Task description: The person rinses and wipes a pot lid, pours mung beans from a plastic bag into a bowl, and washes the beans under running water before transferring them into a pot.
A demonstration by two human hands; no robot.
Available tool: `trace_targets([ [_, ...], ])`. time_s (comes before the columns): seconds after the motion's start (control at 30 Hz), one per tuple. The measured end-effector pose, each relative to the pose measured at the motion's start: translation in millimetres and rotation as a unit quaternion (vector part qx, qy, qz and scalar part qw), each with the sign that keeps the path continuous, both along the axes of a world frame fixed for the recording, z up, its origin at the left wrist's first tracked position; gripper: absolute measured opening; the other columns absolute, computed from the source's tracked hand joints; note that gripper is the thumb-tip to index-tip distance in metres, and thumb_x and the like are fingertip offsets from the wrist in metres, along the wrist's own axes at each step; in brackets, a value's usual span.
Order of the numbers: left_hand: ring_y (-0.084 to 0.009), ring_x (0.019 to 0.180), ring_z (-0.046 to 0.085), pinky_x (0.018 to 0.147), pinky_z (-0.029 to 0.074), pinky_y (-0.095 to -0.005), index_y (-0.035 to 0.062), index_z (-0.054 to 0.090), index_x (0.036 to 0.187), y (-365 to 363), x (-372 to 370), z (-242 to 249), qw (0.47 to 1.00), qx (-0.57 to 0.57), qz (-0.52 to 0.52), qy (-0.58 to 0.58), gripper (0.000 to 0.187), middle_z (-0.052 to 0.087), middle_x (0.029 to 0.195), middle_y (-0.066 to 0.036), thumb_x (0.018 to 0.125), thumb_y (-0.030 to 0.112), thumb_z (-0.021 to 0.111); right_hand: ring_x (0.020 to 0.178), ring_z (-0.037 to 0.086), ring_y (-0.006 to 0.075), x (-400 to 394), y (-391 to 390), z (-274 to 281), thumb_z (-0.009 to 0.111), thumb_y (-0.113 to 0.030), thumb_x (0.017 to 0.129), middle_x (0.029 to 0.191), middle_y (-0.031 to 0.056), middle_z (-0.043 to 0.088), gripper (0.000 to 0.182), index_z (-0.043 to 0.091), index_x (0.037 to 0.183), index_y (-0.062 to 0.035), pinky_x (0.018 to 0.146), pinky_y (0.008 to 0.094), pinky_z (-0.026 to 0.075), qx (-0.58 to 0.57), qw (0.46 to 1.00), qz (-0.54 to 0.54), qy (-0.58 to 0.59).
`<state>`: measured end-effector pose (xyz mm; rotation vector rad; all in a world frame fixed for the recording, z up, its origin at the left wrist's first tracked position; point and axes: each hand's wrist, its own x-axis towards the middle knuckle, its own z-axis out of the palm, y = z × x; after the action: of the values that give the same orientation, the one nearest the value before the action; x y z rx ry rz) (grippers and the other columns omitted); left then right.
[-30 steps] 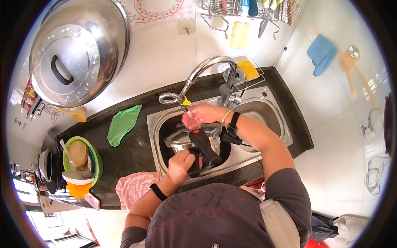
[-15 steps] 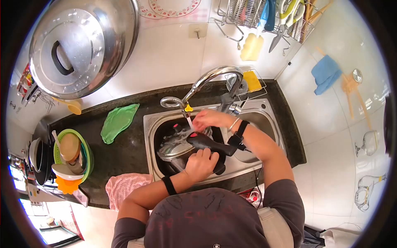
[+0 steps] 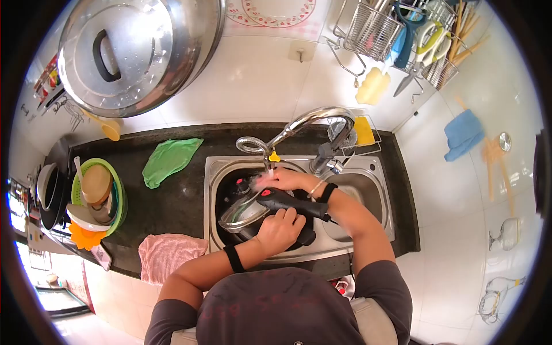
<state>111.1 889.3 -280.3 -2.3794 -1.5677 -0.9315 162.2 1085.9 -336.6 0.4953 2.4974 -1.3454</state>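
One left hand [image 3: 280, 232], fingers curled round black handle [image 3: 309, 236], likely steadying lidded pot [image 3: 242, 213]; right hand [image 3: 286, 180] under tap [image 3: 315, 114], finger spread I can't tell

1. No word, brand or number can be read with certainty.
2. Dark shirt [image 3: 276, 330], near middle: a row of faint red lettering [image 3: 233, 311] runs across the cloth, too blurred to spell out.
3. Wall [image 3: 34, 137], left side: a small dark marking [image 3: 25, 108], too small to read.
4. Black handle [image 3: 293, 203], over the sink [image 3: 209, 230]: a red mark [image 3: 265, 192] near its left end; whether sign or lettering cannot be told.
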Motion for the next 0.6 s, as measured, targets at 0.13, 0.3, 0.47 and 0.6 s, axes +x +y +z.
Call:
trace_targets([
  [0.13, -0.0162, 0.06, 0.052, 0.043, 0.043, -0.0267, 0.0094, 0.053, 0.078, -1, -6, -2, 1.0, -0.001, -0.024, -0.007, 0.011, 0.046, 0.07, -0.004, 0.071, 0.015, 0.059, 0.131, 0.036, 0.0181, 28, -12, 36, 0.049, -0.025, 0.095, 0.132, 0.0036, 0.052, 0.03, 0.062, 0.119, -0.0119, 0.11, 0.036, 0.019, -0.233, 0.969, 0.04, 0.079],
  [0.3, -0.0179, 0.062, 0.052, 0.045, 0.042, -0.0284, 0.0088, 0.051, 0.077, 1, -6, -2, 0.999, -0.016, -0.035, -0.019, 0.012, 0.047, 0.072, -0.005, 0.073, 0.016, 0.061, 0.136, 0.026, 0.0159, 20, -5, -8, 0.055, -0.032, 0.092, 0.138, 0.0055, 0.045, 0.039, 0.056, 0.125, -0.0117, 0.112, 0.0447, 0.004, 0.075, 0.994, -0.084, 0.007],
  [0.47, -0.0227, 0.068, 0.054, 0.053, 0.046, -0.0323, 0.0076, 0.049, 0.078, 1, -13, 5, 0.996, -0.05, -0.048, -0.05, 0.029, 0.047, 0.074, -0.007, 0.06, 0.015, 0.07, 0.084, 0.065, 0.0204, -7, 1, 1, 0.053, -0.018, 0.09, 0.097, 0.0092, 0.067, 0.03, 0.06, 0.116, -0.0064, 0.072, 0.0352, 0.052, -0.143, 0.973, -0.133, 0.122],
  [0.6, -0.0264, 0.071, 0.055, 0.056, 0.047, -0.0357, 0.0072, 0.049, 0.081, 3, -18, -9, 0.993, -0.066, -0.025, -0.093, 0.035, 0.048, 0.076, -0.008, 0.056, 0.015, 0.072, 0.082, 0.065, 0.0226, 0, 10, -9, 0.048, -0.014, 0.093, 0.091, 0.014, 0.064, 0.021, 0.06, 0.094, 0.0035, 0.066, 0.0312, 0.055, -0.585, 0.771, -0.233, 0.097],
])
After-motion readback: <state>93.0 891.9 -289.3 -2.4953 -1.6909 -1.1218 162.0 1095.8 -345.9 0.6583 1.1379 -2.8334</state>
